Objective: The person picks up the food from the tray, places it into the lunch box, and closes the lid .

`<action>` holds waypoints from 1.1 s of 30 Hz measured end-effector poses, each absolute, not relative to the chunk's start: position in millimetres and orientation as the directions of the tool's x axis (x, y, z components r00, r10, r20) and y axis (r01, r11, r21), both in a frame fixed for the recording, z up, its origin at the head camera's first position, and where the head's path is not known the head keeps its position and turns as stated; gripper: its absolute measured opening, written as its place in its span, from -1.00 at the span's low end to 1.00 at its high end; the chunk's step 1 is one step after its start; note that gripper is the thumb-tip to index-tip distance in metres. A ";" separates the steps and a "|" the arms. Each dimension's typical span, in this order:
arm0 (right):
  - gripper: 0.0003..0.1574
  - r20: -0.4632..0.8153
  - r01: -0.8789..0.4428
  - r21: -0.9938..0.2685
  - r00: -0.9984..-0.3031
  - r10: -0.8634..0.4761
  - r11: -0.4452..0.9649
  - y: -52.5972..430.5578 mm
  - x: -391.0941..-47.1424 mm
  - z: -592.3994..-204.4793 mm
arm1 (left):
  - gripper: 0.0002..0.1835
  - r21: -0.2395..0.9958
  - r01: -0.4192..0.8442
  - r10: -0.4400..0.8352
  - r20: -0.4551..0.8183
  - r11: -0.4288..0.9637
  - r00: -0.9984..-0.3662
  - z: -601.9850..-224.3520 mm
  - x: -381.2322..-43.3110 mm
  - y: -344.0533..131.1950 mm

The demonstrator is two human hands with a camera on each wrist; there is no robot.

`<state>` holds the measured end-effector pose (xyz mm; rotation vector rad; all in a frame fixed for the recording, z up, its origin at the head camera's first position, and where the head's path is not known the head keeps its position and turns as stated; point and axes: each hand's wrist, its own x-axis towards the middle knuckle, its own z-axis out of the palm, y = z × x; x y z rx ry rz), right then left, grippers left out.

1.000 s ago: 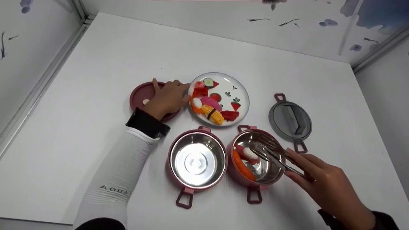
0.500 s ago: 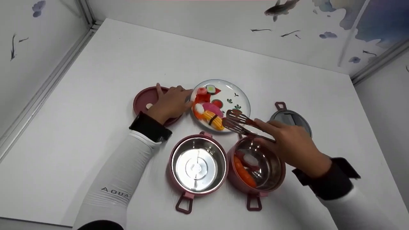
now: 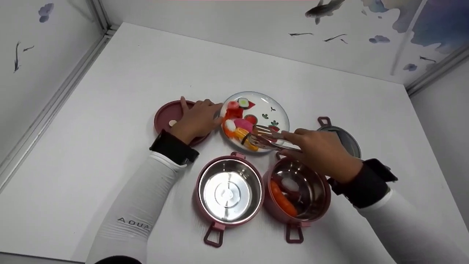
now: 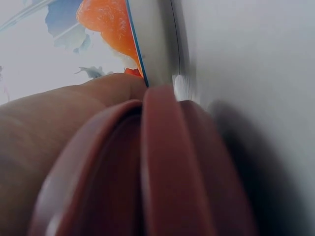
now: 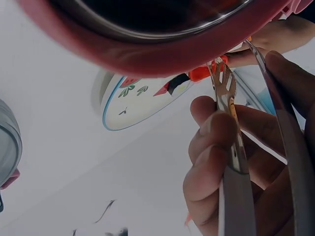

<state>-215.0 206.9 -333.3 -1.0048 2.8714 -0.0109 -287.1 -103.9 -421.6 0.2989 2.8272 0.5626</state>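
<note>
My right hand (image 3: 318,152) holds metal serving tongs (image 3: 271,142) with slotted, fork-like ends. Those ends overlap a yellow toy egg sushi (image 3: 242,134) with a dark band, on the near side of a white plate (image 3: 282,113). Between the two arms of the tongs there is a gap in the right wrist view. My left hand (image 3: 196,119) grips the plate's left rim, its wrist over a dark red lid (image 3: 166,112). Pink, white, orange and red toy food pieces crowd the plate's left half; a finger lies at the rim in the left wrist view.
Two pink pots with steel insides stand in front: the left pot (image 3: 231,157) is bare inside. The right pot (image 3: 322,212) contains an orange sausage-shaped piece (image 3: 282,200) and a pale piece (image 3: 290,184). A grey lid (image 3: 348,141) lies at right, partly behind my right hand.
My right hand has lifted the tongs out of the right pot and carried them up and left to the egg sushi on the plate. The left hand stays at the plate's rim.
</note>
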 end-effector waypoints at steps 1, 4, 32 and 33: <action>-0.34 -0.099 -0.621 -0.041 -0.777 -0.622 0.783 205.7 -216.3 -332.5 | -0.37 0.396 0.151 0.241 -0.190 0.906 -0.952 -420.9 -287.4 -103.7; -0.33 -0.118 -0.615 -0.041 -0.780 -0.615 0.787 202.2 -220.1 -331.1 | -0.38 0.398 0.161 0.243 -0.165 0.903 -0.956 -418.7 -288.7 -103.0; -0.31 -0.063 -0.624 -0.065 -0.776 -0.627 0.779 207.3 -215.0 -327.5 | -0.38 0.404 0.159 0.253 -0.192 0.901 -0.948 -417.3 -286.4 -104.0; -0.34 -0.042 -0.627 -0.062 -0.776 -0.630 0.776 209.2 -213.2 -326.6 | -0.38 0.403 0.155 0.251 -0.196 0.902 -0.948 -417.9 -285.8 -104.7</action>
